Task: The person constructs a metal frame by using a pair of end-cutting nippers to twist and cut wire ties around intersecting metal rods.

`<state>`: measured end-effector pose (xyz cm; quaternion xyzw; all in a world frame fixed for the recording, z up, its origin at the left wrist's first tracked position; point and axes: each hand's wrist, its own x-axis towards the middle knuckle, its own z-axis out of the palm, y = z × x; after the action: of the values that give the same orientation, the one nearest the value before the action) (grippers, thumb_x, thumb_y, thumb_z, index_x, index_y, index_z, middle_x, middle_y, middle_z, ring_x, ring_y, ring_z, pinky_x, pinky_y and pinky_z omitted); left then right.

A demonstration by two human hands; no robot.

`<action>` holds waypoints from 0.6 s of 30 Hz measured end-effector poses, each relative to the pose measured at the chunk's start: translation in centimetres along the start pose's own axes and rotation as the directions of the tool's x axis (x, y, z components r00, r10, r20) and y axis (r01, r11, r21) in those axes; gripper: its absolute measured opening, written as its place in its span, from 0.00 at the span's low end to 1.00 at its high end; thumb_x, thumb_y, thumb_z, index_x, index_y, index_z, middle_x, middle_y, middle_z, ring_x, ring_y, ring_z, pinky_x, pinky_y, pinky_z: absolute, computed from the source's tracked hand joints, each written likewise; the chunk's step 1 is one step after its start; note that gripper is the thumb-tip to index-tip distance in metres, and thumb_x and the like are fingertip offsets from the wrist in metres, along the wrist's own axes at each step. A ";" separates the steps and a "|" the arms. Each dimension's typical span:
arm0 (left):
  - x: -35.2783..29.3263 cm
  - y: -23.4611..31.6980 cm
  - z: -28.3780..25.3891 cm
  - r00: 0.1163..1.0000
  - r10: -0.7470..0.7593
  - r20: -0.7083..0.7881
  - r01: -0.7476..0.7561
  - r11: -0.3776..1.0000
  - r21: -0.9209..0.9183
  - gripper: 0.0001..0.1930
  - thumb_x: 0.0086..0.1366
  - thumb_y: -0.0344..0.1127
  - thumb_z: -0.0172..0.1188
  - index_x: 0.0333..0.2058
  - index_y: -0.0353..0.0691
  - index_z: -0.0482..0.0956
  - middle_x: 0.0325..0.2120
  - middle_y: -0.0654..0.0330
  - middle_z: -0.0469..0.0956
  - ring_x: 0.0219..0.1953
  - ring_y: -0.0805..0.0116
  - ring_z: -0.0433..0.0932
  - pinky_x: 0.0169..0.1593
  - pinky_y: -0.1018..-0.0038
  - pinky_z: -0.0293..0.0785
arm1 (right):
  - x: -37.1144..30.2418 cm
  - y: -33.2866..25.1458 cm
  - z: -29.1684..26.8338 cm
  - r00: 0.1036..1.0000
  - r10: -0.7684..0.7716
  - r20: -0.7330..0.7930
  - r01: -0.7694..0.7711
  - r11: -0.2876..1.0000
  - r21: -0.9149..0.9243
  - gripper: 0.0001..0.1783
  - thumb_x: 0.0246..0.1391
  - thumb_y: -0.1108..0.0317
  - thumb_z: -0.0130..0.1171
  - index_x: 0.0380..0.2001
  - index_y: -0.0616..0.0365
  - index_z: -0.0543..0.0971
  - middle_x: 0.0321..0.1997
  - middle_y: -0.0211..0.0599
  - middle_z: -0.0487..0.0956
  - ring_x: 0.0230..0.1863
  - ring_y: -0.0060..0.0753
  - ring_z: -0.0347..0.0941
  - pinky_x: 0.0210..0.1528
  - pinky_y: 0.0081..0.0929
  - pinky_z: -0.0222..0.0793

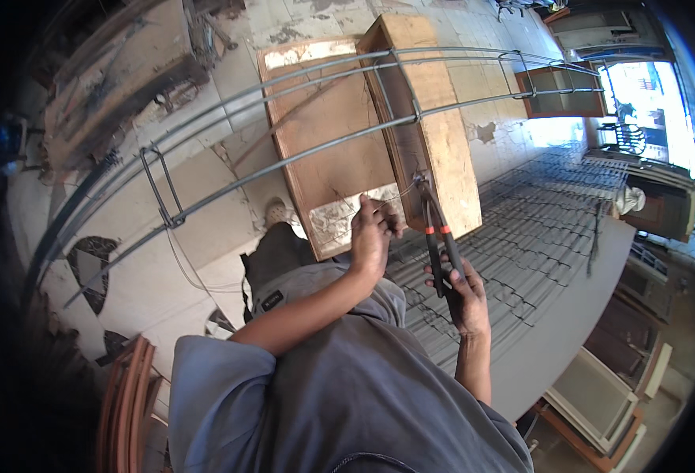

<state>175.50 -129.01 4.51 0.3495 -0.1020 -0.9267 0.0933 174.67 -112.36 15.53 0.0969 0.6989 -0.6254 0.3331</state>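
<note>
My right hand (467, 298) is closed round the black handles of a pair of pincers (433, 229) with orange bands. Their jaws point away from me, at the side of a wooden box. Left of them, my left hand (376, 235) has its fingers curled in a pinch on a thin wire (404, 191), which runs toward the pincer jaws. Whether the jaws grip the wire is too small to tell. Beyond both hands, a long frame of steel rods (316, 159) with bent rectangular stirrups (163, 185) crosses the view and passes over the wooden box (440, 118).
A shallow wooden tray (288, 154) lies against the box's left side. To my right is a grey board (576, 292) with a grid of wires or rods (513, 244). Framed panels (596, 394) lean at lower right; a wooden bench (127, 79) stands at upper left.
</note>
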 end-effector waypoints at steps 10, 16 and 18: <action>7.1 -0.3 -2.6 0.955 0.133 -0.264 -0.177 0.973 -0.149 0.21 0.73 0.51 0.45 0.37 0.36 0.73 0.26 0.58 0.76 0.30 0.67 0.74 0.39 0.74 0.73 | 1.9 1.3 -0.4 0.981 -0.152 0.124 0.094 0.919 0.383 0.24 0.57 0.54 0.60 0.48 0.60 0.70 0.51 0.51 0.74 0.55 0.40 0.70 0.53 0.36 0.68; 14.8 -4.0 0.0 0.925 0.276 -0.260 -0.330 0.924 -0.192 0.26 0.71 0.59 0.43 0.40 0.38 0.74 0.30 0.58 0.78 0.32 0.69 0.75 0.41 0.75 0.73 | 2.5 -0.3 -2.9 0.972 -0.200 0.124 0.153 0.938 0.311 0.26 0.54 0.53 0.62 0.47 0.60 0.70 0.45 0.45 0.73 0.57 0.44 0.70 0.49 0.39 0.71; 16.2 -4.9 1.7 0.928 0.307 -0.209 -0.342 0.927 -0.154 0.30 0.70 0.63 0.40 0.41 0.38 0.74 0.30 0.58 0.78 0.32 0.70 0.76 0.40 0.76 0.73 | 2.9 -0.4 -4.0 0.967 -0.221 0.124 0.176 0.938 0.300 0.28 0.53 0.51 0.62 0.47 0.60 0.68 0.37 0.37 0.71 0.56 0.49 0.70 0.48 0.40 0.72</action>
<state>161.95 -128.01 -5.69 0.4002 -0.0621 -0.8681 0.2872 170.80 -109.49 14.14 0.0238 0.5791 -0.7560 0.3043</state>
